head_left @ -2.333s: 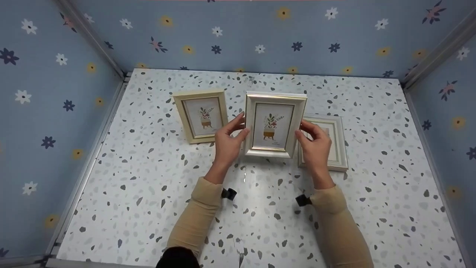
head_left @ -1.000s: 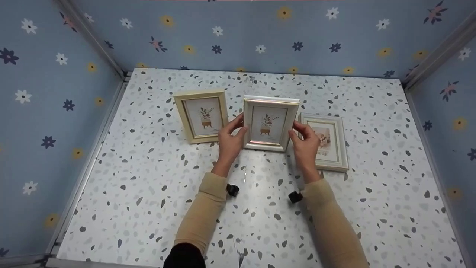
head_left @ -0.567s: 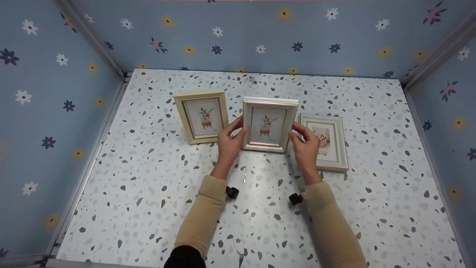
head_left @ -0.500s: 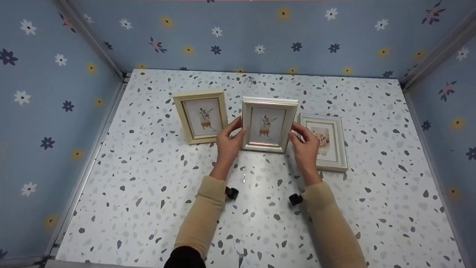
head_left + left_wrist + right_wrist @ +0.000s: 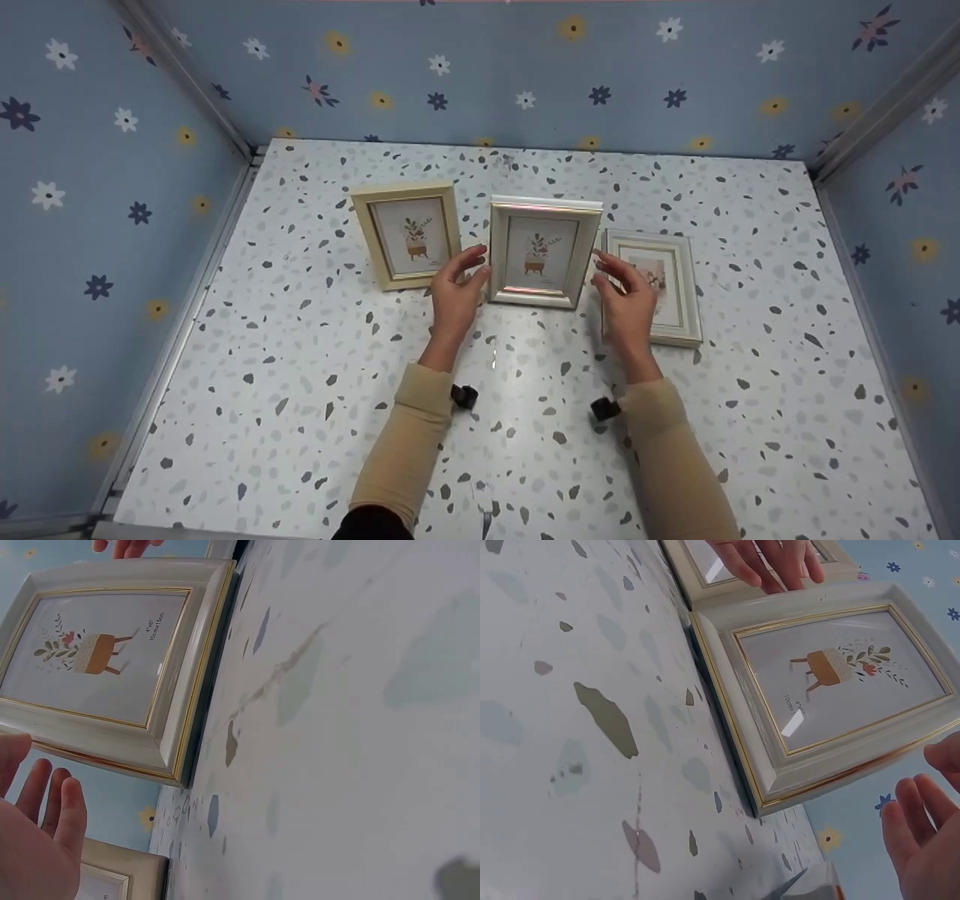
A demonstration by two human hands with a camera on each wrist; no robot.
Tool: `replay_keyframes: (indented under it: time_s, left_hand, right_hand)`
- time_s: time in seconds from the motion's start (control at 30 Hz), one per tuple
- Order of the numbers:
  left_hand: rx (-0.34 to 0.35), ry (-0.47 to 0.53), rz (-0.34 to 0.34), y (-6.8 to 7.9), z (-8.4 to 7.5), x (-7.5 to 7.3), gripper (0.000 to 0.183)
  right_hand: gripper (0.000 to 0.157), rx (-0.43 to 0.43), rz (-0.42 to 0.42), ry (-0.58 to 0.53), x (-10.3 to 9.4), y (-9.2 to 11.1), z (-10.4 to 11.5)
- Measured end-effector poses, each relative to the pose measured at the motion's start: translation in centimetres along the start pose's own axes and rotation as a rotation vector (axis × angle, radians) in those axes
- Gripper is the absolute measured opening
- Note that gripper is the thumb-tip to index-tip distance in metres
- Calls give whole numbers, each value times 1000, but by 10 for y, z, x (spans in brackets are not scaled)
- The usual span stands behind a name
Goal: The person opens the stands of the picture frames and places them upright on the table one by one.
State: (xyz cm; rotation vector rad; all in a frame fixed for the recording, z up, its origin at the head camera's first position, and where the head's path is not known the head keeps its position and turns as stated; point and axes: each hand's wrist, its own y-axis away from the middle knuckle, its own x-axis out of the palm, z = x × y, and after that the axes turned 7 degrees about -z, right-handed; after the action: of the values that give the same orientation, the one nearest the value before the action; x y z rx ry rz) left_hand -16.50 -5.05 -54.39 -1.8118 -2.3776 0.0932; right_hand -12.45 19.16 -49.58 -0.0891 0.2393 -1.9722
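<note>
A silver-white picture frame (image 5: 541,252) with a potted-plant print stands upright, leaning slightly back, in the middle of the table. My left hand (image 5: 456,296) is just off its left edge, fingers loosely bent and holding nothing. On the other side my right hand (image 5: 628,304) hovers off the right edge, thumb and fingers apart. Both wrist views show a gap between the near hand and the frame's side. A cream-gold picture frame (image 5: 367,225) stands to the left, behind my left hand. Partly covered by my right hand, a whitish picture frame (image 5: 686,300) lies flat.
The table (image 5: 300,420) has a white speckled top. Blue flowered walls (image 5: 487,67) enclose it at the back and on both sides. A dark wrist-camera mount (image 5: 465,397) sticks out from the left sleeve, another camera mount (image 5: 604,409) from the right.
The silver-white frame came down and slightly left onto the table, held by both hands. Since half a second ago, both hands have let go and drawn apart from its sides.
</note>
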Motion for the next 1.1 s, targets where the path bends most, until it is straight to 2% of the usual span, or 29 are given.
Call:
replay_keyframes:
  time_s: [0.07, 0.27, 0.43, 0.63, 0.77, 0.87, 1.0, 1.1]
  left_hand:
    - [-5, -39, -8, 3, -3, 0, 29]
    - [-3, -93, -23, 19, -35, -1, 21]
    - [6, -73, 32, 26, -43, 1, 20]
    - [-20, -47, 133, 31, -42, 8, 22]
    - [-42, -28, 197, 34, -41, 16, 24]
    - [-73, -24, 270, 35, -29, 25, 27]
    - [-102, -34, 369, 37, -11, 39, 29]
    - [-113, -46, 421, 42, -8, 48, 28]
  right_hand:
    - [32, 9, 1, -12, -4, 0, 0]
    - [28, 28, -9, -18, -18, 1, -2]
    - [26, 32, -30, -4, -31, 1, -3]
    - [26, 61, -65, 71, -52, 3, -8]
    - [25, 82, -104, 142, -72, 1, -24]
    - [24, 96, -143, 155, -85, -1, -38]
    - [23, 106, -169, 200, -98, 1, -45]
    - [23, 112, -172, 236, -107, 5, -47]
